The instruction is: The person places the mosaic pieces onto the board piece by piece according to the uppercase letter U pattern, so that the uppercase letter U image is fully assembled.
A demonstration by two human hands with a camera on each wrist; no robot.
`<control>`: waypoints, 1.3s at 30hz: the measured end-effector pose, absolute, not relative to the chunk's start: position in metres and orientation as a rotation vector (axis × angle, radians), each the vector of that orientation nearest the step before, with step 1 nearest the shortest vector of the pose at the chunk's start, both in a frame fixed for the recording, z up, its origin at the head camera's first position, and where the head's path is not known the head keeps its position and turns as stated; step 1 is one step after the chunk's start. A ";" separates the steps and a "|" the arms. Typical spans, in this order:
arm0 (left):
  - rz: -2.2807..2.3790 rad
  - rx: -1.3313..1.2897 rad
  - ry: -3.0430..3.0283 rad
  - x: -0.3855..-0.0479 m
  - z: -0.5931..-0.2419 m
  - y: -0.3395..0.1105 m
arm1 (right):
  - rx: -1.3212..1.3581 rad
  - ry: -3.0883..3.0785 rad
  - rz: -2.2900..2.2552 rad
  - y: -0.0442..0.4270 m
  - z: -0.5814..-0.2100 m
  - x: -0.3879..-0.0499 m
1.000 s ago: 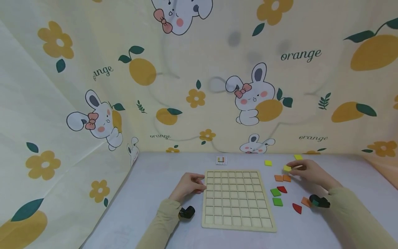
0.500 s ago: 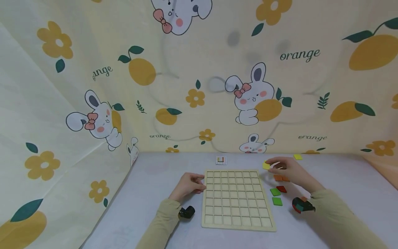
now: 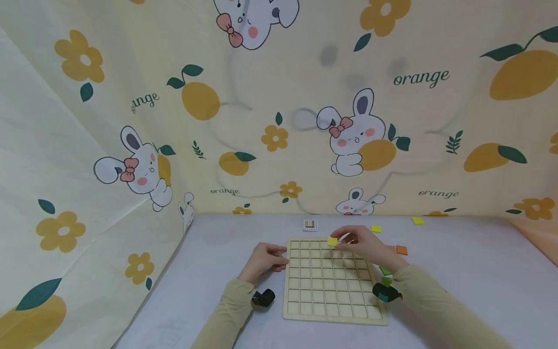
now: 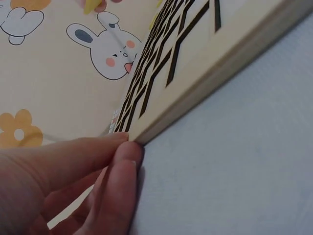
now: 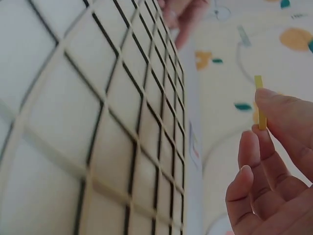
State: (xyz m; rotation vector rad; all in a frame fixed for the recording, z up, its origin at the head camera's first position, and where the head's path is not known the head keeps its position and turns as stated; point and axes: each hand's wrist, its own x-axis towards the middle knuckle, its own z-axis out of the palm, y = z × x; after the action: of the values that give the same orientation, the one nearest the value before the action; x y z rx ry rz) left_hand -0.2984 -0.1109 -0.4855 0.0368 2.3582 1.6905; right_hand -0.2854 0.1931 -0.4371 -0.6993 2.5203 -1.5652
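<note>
A yellow square tile [image 3: 332, 241] is pinched between the thumb and fingers of the right hand [image 3: 366, 246], over the far part of the wooden grid board [image 3: 285, 291]. The right wrist view shows that tile [image 5: 260, 105] edge-on in the right hand [image 5: 279, 166], apart from the board [image 5: 93, 181]. At the board's left edge, the left hand [image 3: 263, 261] grips the rim with thumb and fingertips. In the left wrist view the left hand [image 4: 83, 181] pinches the corner of the board [image 4: 205, 78].
Behind the board lies a small patterned card [image 3: 311, 225]. Two yellow tiles [image 3: 376, 229] [image 3: 418, 220] lie at the back right. Orange tiles [image 3: 402, 250] and green tiles [image 3: 386, 270] lie right of the board, partly behind the right hand and wrist. A printed cloth hangs behind.
The right hand has moved left with the yellow tile, from among the loose tiles to above the board. Its forearm now covers the red pieces. The left hand stays on the board's edge.
</note>
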 end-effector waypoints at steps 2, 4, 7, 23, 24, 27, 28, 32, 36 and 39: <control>1.693 0.029 2.358 -0.298 -0.485 -0.111 | -0.727 2.509 -1.548 0.183 -0.441 -0.288; 1.697 0.021 2.356 -0.298 -0.485 -0.111 | -0.751 2.495 -1.536 0.175 -0.444 -0.290; 1.697 0.010 2.351 -0.298 -0.485 -0.111 | -0.767 2.489 -1.517 0.164 -0.453 -0.296; 1.688 0.023 2.344 -0.296 -0.484 -0.112 | -0.695 2.553 -1.396 0.130 -0.475 -0.310; 1.687 0.022 2.344 -0.296 -0.483 -0.112 | -0.697 2.565 -1.388 0.130 -0.476 -0.310; 1.687 0.011 2.342 -0.296 -0.482 -0.112 | -0.678 2.587 -1.373 0.126 -0.478 -0.312; 1.686 0.009 2.343 -0.296 -0.483 -0.112 | -0.674 2.590 -1.369 0.125 -0.478 -0.312; 1.684 0.006 2.344 -0.297 -0.483 -0.112 | -0.655 2.601 -1.361 0.122 -0.480 -0.313; 1.681 0.008 2.348 -0.297 -0.484 -0.112 | -0.631 2.619 -1.362 0.120 -0.481 -0.313; 1.680 0.002 2.346 -0.298 -0.484 -0.112 | -0.610 2.628 -1.367 0.118 -0.481 -0.314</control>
State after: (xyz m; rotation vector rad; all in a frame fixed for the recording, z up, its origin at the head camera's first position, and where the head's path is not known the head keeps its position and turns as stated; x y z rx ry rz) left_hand -0.2978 -0.1119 -0.4844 0.0022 2.3460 1.6802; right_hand -0.3136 0.1182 -0.4810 -0.6095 2.6283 -1.3667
